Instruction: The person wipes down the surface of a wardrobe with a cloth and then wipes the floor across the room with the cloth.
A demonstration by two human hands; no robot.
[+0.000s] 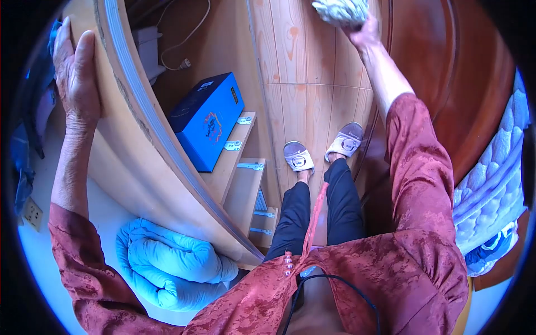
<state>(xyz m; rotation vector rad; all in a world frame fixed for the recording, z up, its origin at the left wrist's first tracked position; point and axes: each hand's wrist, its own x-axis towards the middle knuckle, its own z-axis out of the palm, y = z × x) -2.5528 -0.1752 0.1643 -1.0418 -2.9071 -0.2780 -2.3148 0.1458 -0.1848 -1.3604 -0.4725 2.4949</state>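
Note:
My right hand point(364, 33) is closed around a bunched, pale greenish-white cloth point(341, 10) at the top of the view. It is held over the wooden floor beside a dark reddish-brown glossy wood surface point(430, 72). On the far left, my left hand point(78, 84) lies with fingers stretched against a light wooden panel point(128, 111). The tips of some of its fingers pass behind the panel's edge and are partly hidden.
A blue box point(209, 123) sits on a wooden shelf point(240, 139) with white fittings. A cable with a plug point(184, 64) lies behind it. A folded light-blue quilt point(173, 259) is lower left; quilted bedding point(491, 167) is at right. My slippered feet stand on the plank floor point(312, 106).

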